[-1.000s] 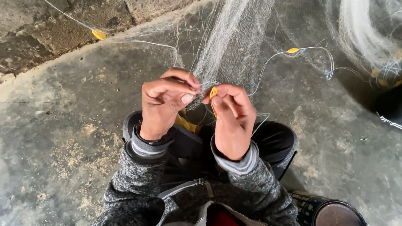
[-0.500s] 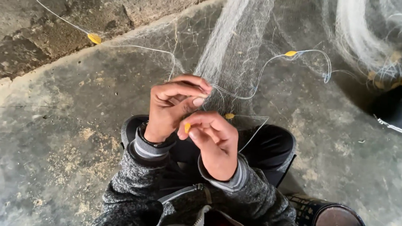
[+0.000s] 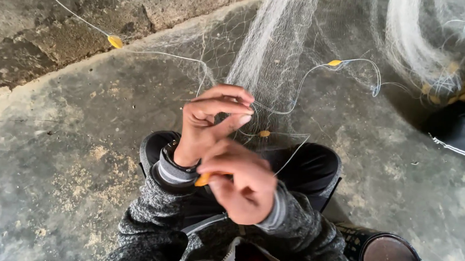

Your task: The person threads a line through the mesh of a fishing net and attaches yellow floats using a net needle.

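A fine pale fishing net (image 3: 272,52) hangs down in front of me over a concrete floor. My left hand (image 3: 208,123) is raised with thumb and fingers pinched on the net's thin line near a small yellow float (image 3: 264,133). My right hand (image 3: 243,182) is lower and nearer to me, blurred, its fingers closed on a small orange-yellow tool (image 3: 203,180) that sticks out to the left. Both arms wear grey knit sleeves.
More yellow floats (image 3: 115,41) (image 3: 334,62) sit along a white line across the floor. A rough stone wall (image 3: 61,23) runs along the upper left. A bunched heap of net (image 3: 415,45) and a dark-clothed person's part (image 3: 463,134) lie at right. My dark shoe (image 3: 389,258) is lower right.
My right hand has dropped from beside the left hand down toward my lap, taking the orange-yellow tool with it. The left hand has stayed up, pinched on the net.
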